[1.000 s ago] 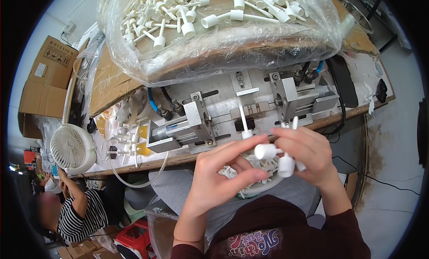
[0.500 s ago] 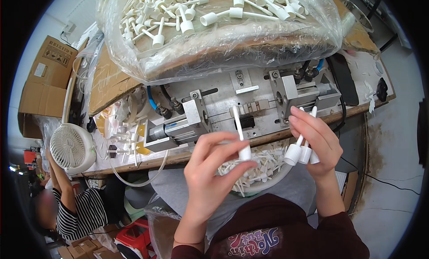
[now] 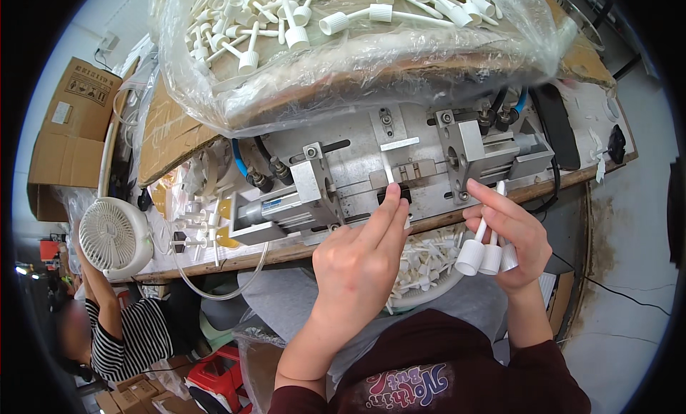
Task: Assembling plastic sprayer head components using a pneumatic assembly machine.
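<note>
My left hand [image 3: 357, 267] reaches over the middle of a metal fixture, its fingers closed around a white stemmed cap. The cap's slim stem [image 3: 388, 167] points away from me and lies at the small metal holding block [image 3: 409, 172]; my fingers hide most of the cap. Off to the right, my right hand [image 3: 527, 250] is closed on several white stemmed caps [image 3: 471, 257], their ribbed open ends hanging down and stems pointing up. Two air cylinders, a left one [image 3: 286, 207] and a right one [image 3: 493, 157], face the holding block from either side.
Beyond the fixture, a clear plastic bag [image 3: 343, 71] holds many loose stemmed caps. A bowl [image 3: 429, 294] of small white parts sits below the bench edge. At left are a white fan [image 3: 114, 239], a cardboard box [image 3: 75, 128] and a person in a striped shirt [image 3: 128, 335].
My left hand has moved forward and slightly right, carrying the stemmed cap from in front of the bench to the holding block. My right hand stays nearly in place with its caps.
</note>
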Demonstrator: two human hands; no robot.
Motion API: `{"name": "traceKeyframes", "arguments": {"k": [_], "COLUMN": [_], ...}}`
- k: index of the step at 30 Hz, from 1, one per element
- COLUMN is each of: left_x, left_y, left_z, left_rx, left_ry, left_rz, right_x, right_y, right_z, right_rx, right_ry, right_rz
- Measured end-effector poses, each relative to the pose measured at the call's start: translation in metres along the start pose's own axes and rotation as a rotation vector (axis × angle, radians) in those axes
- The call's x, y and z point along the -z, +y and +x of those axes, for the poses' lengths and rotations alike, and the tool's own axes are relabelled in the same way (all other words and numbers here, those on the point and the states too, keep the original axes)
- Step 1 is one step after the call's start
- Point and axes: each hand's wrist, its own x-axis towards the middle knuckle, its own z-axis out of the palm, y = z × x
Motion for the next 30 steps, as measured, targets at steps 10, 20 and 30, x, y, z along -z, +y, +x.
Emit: {"name": "traceKeyframes", "arguments": {"k": [10,20,30], "left_x": [0.02,-0.009,-0.005], "left_y": [0.01,-0.003,-0.007], "left_z": [-0.009,-0.013,-0.002], "left_rx": [0.132,0.06,0.014], "left_ry": [-0.022,0.121,0.059], "left_rz": [-0.816,-0.196,-0.085], "right_x": [-0.005,-0.015,-0.01], "right_y": [-0.012,-0.004,-0.003], "right_z": [0.007,0.002,-0.007], "right_rx": [0.129,-0.037,-0.079], "right_ry": [-0.089,0.103,0.026], "right_rz": [-0.261,-0.105,0.055]}}
